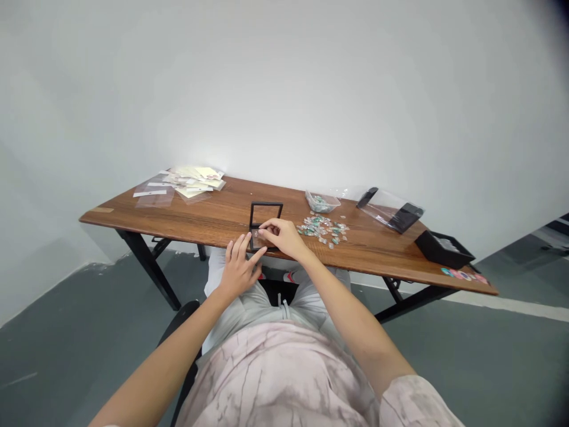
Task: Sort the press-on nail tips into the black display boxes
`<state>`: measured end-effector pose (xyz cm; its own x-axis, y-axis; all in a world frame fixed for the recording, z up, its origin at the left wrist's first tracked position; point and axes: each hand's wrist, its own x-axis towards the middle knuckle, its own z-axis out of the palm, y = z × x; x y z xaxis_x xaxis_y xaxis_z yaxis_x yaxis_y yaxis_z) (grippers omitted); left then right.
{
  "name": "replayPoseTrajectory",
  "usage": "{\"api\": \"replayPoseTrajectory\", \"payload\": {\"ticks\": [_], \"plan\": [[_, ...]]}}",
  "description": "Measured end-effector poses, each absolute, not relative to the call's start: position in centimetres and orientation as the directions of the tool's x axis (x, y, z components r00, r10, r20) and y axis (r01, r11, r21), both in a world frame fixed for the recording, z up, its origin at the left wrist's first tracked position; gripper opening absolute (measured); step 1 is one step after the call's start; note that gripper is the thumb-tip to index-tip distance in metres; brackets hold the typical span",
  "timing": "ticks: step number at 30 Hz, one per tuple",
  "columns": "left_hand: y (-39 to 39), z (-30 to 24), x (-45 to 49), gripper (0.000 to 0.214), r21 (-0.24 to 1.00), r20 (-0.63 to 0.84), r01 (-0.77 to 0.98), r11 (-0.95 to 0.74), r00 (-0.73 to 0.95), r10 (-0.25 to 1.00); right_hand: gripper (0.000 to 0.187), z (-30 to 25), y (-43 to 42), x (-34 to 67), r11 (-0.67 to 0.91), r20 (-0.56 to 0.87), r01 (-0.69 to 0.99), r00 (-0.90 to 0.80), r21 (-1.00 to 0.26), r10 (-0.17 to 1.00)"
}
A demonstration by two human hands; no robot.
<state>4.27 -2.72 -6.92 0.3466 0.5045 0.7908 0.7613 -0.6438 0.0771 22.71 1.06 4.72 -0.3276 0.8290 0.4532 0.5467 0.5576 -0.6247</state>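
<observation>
Head view: we see a black-framed clear case [265,214] near the front edge of the wooden table [213,213]. Our right hand [282,236] is clamped on its lower part, and our left hand [240,267] is open just beside it. A weak pinch could drop the case over this edge; a careless wrist could scatter the small shiny pieces [322,230] on the right.

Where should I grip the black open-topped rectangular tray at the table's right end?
Pinch the near long wall of the black open-topped rectangular tray with your fingers, coming from above on your side. That wall faces you and rises to an exposed rim, so the fingers can likely straddle it while staying clear of the pale contents inside.
</observation>
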Motion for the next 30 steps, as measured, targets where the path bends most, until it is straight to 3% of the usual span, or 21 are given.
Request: {"api": "replayPoseTrajectory", "payload": {"ticks": [8, 13, 22, 30], "plan": [[-2.8, -6.8, 4.4, 0.055, 0.076, 0.796, 0.764, -0.641, 0.341, 0.500, 0.030, 4.4, 1.0, 30.3, 0.477, 0.571, 0.611, -0.049, -0.632, 0.819], [-2.7, -6.9, 4.4, 0.056, 0.074, 0.809, 0.758, -0.648, 0.334, 0.484, 0.021, 4.7, 3.6, 35.7, 0.194, 0.495, 0.874, 0.060, -0.445, 0.867], [-2.7, -7.1, 4.4, 0.061, 0.082, 0.804, 0.754, -0.651, 0.336, 0.491, 0.015, 4.8, 6.4, 37.9, 0.064, 0.332, 0.938, 0.056, -0.340, 0.942], [-2.7, -7.0, 4.3, 0.070, 0.091, 0.807, 0.742, -0.664, 0.336, 0.485, 0.023, 5.7, 8.1, 38.4, 0.030, 0.219, 0.933, 0.053, -0.360, 0.974]]}}
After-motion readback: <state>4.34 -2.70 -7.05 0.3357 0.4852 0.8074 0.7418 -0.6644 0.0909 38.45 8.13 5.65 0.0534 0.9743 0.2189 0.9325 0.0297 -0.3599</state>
